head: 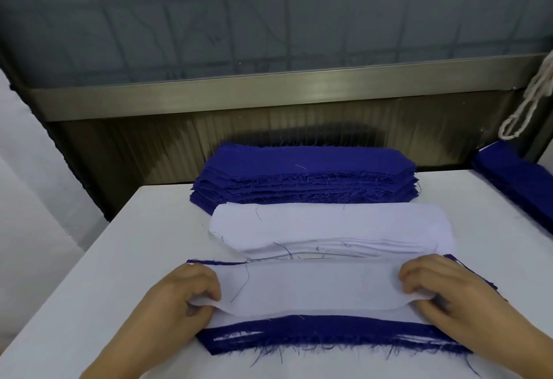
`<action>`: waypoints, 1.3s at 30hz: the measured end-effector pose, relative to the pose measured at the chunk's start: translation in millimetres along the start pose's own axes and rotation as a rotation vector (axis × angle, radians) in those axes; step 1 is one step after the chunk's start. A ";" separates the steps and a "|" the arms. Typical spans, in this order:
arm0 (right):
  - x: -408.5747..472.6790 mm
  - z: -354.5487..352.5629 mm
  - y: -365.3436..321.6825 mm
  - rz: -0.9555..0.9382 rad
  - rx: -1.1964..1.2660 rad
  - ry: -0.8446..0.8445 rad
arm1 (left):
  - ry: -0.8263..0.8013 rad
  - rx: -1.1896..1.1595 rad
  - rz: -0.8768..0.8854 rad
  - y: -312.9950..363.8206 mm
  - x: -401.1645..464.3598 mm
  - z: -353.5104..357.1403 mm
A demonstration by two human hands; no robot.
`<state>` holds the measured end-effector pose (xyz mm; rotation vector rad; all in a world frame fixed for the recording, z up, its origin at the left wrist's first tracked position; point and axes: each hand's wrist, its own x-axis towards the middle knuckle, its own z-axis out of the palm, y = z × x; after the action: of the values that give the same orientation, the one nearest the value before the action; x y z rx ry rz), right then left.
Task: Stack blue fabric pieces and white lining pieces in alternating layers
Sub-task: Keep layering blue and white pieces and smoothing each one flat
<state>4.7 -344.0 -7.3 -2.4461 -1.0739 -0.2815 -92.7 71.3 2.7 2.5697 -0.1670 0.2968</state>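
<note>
A white lining piece (308, 287) lies on top of the near stack of alternating blue and white layers (329, 338), whose frayed blue edge faces me. My left hand (182, 297) pinches the lining's left end, and my right hand (443, 288) pinches its right end. Behind it lies a pile of white lining pieces (329, 224). Farther back sits a thick pile of blue fabric pieces (305, 175).
All piles rest on a white table (134, 259). More blue fabric (517, 181) lies at the table's right edge. A metal ledge and dark wall (269, 97) run behind the table. A white cord (526, 109) hangs at the upper right.
</note>
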 end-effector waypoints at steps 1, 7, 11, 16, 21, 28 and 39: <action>-2.0 -1.0 -2.2 0.023 0.021 -0.012 | 0.000 -0.014 -0.006 -0.4 -0.5 1.1; -8.0 -1.5 1.9 0.108 0.108 -0.038 | -0.035 -0.084 -0.039 0.1 0.2 5.4; -11.2 -2.2 4.6 0.121 0.096 -0.036 | -0.039 -0.096 -0.019 1.0 1.0 6.5; -11.2 0.2 5.5 0.106 0.085 0.003 | -0.032 -0.077 -0.008 -0.2 1.4 9.1; -8.9 0.9 4.3 0.053 0.059 0.024 | -0.018 -0.070 0.003 0.7 2.5 11.2; -12.6 0.7 12.1 0.001 0.011 0.124 | 0.001 -0.099 0.041 0.7 2.2 14.8; -15.9 -0.4 10.9 -0.022 0.082 0.148 | 0.022 -0.112 0.052 -0.9 1.6 17.8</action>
<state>2.0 -361.0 -16.2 -2.3030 -1.0288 -0.4099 -87.9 62.5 -12.2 2.4527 -0.2364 0.3263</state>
